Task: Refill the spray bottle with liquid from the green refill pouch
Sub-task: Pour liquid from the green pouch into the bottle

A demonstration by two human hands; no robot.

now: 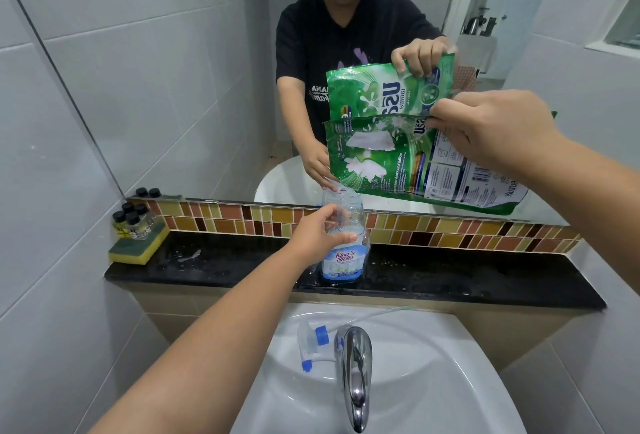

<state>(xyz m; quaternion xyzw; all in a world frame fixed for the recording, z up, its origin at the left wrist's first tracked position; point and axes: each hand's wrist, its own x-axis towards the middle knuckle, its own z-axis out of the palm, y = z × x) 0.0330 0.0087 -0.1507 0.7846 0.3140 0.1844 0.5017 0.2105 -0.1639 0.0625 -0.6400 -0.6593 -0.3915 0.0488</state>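
Observation:
A clear spray bottle [346, 257] with a blue and white label stands uncapped on the black ledge [450, 274]. My left hand [318, 231] grips its upper part. My right hand [491, 132] pinches the top edge of the green refill pouch [391, 160], which hangs tilted with its lower left corner just above the bottle's mouth. The mirror behind shows the pouch and both hands again. The blue and white spray head [311, 343] with its thin tube lies on the white sink rim beside the tap.
A chrome tap [353, 374] rises at the sink [433, 381] below. A yellow and green sponge [138, 246] carrying several small black-capped bottles [133, 220] sits at the ledge's left end. Tiled walls close in on both sides.

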